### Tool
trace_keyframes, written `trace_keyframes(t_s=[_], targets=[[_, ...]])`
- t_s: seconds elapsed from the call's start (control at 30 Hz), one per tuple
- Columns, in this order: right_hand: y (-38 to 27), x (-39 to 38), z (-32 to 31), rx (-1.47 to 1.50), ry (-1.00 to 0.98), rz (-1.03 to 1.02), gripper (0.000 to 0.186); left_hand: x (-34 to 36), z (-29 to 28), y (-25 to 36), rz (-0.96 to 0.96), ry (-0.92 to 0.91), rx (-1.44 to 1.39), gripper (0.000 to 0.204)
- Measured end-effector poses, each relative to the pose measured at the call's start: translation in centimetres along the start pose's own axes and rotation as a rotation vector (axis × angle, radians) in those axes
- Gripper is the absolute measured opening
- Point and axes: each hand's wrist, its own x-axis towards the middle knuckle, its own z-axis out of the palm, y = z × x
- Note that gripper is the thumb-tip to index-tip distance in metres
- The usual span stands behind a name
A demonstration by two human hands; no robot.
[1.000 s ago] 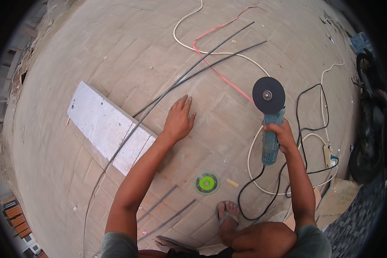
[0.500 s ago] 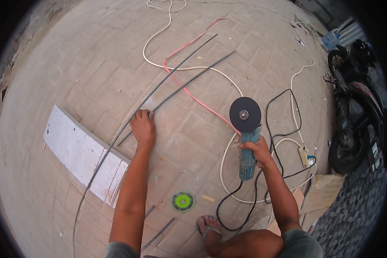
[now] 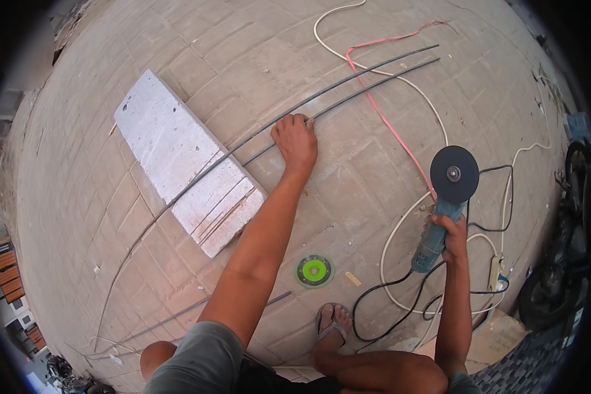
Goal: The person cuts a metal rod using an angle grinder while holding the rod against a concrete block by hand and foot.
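Observation:
My left hand (image 3: 295,141) is closed round a shorter dark metal rod (image 3: 374,87), low over the paving. Just beyond it, a longer rod (image 3: 224,156) lies across a whitish block (image 3: 154,138) and curves back toward me at the left. Saw-like grooves mark the block's near end. Over on the right, my right hand (image 3: 454,240) grips the body of a teal angle grinder (image 3: 429,246), held with its black disc (image 3: 454,174) uppermost. I cannot tell whether the disc is spinning. A green-centred disc (image 3: 314,270) lies on the ground between my arms.
The grinder's black cord (image 3: 368,289) loops beside my sandalled foot (image 3: 333,323). A white cable (image 3: 433,105) and a red strip (image 3: 387,121) cross the paving. A power strip (image 3: 494,270), cardboard (image 3: 499,338) and a motorcycle (image 3: 550,276) are at the right. More rods (image 3: 279,298) lie near my knees.
The view has swung left, so the block and both rods appear farther right. My left hand keeps its hold on the shorter rod. The grinder has tilted, its disc leaning rightward.

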Motion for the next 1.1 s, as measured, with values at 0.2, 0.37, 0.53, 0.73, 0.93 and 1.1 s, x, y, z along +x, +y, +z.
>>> trace_keyframes(t_s=[0.2,0.37,0.53,0.73,0.93,1.1], targets=[[0.3,0.4,-0.9,-0.016,-0.059,0.004,0.042,-0.5,0.9,1.3,-0.095,-0.014,-0.047,0.018],[0.5,0.3,-0.7,-0.038,-0.001,-0.057,0.041,-0.8,1.0,0.9,-0.175,-0.012,-0.036,0.017],[0.3,-0.1,-1.0,0.003,0.02,-0.02,0.04,-0.7,0.4,0.5,-0.12,-0.019,-0.038,0.025],[0.5,0.2,-1.0,0.031,0.014,-0.038,0.032,-3.2,-7.2,3.7,0.189,-0.096,-0.334,0.029],[1.0,0.9,-0.4,0.035,0.011,-0.048,0.033,-0.2,-17.2,1.2,0.297,-0.043,-0.152,0.022],[0.2,1.1,1.4,0.011,-0.022,-0.061,0.033,3.3,-22.2,-9.9,0.089,-0.238,0.009,0.021]])
